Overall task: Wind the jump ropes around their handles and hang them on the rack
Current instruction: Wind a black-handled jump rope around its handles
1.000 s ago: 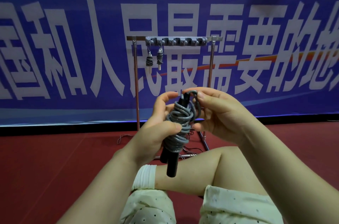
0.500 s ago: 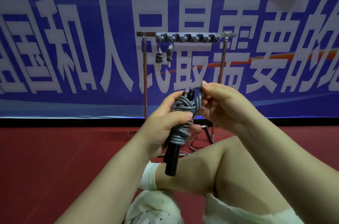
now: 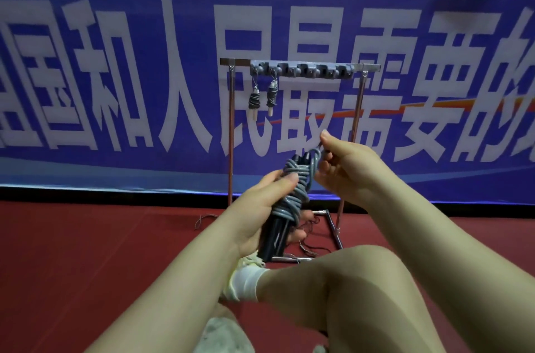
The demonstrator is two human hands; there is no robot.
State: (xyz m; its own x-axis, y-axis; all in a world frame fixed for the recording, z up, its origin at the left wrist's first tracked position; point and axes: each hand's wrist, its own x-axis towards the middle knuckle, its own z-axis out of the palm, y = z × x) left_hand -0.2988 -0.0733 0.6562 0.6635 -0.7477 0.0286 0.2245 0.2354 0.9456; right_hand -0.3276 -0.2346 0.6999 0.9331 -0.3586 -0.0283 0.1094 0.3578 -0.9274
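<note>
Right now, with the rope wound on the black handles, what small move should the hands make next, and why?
Probably the right hand should pull its pinched loop tight, then carry it to a free hook. The left hand grips the wound jump rope, and the rack already holds two bundles.

Single head-worn view looked forward and down, close on hands; rack and banner stood farther ahead.

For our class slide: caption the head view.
Left hand grips wound jump rope; right hand pinches its loop; rack behind.
</note>
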